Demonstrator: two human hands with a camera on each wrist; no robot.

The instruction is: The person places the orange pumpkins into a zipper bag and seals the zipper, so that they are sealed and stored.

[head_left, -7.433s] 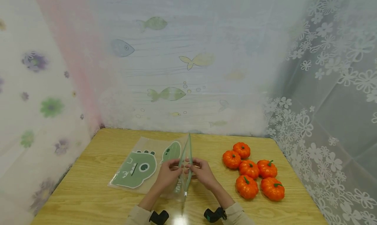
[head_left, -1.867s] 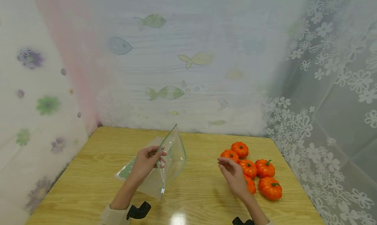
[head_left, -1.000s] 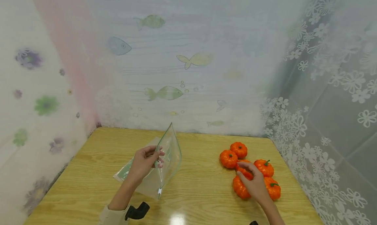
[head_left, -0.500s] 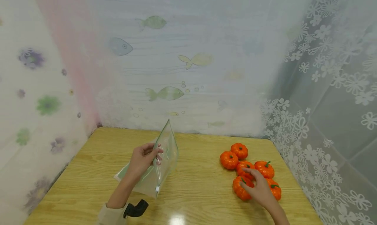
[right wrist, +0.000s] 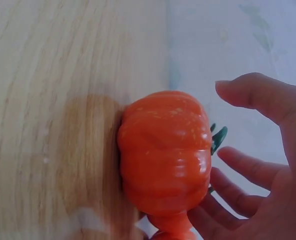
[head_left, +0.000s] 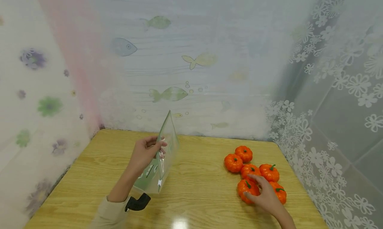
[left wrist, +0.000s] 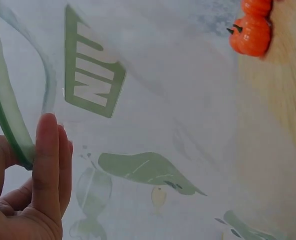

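Observation:
My left hand [head_left: 143, 155] pinches the green-edged mouth of a clear zip bag [head_left: 146, 180], thumb on one side and fingers on the other. The bag's mouth gapes, and its white slider hangs at the near end. Green cartoon prints and lettering show on the film in the left wrist view. My right hand [head_left: 267, 197] hovers over the nearest small orange pumpkin [head_left: 243, 189], fingers spread around its green stem. In the right wrist view the thumb stands apart from that pumpkin [right wrist: 163, 150]; whether the lower fingers touch it I cannot tell.
Several more orange pumpkins cluster behind and beside it, among them a back one [head_left: 243, 153] and a left one [head_left: 233, 163]. The wooden table [head_left: 197, 195] ends at a patterned curtain [head_left: 203, 89] behind and at both sides.
My right hand has come from the table's middle to the pumpkins, then down toward the nearest one. My left hand has raised the bag, which both hands held earliest.

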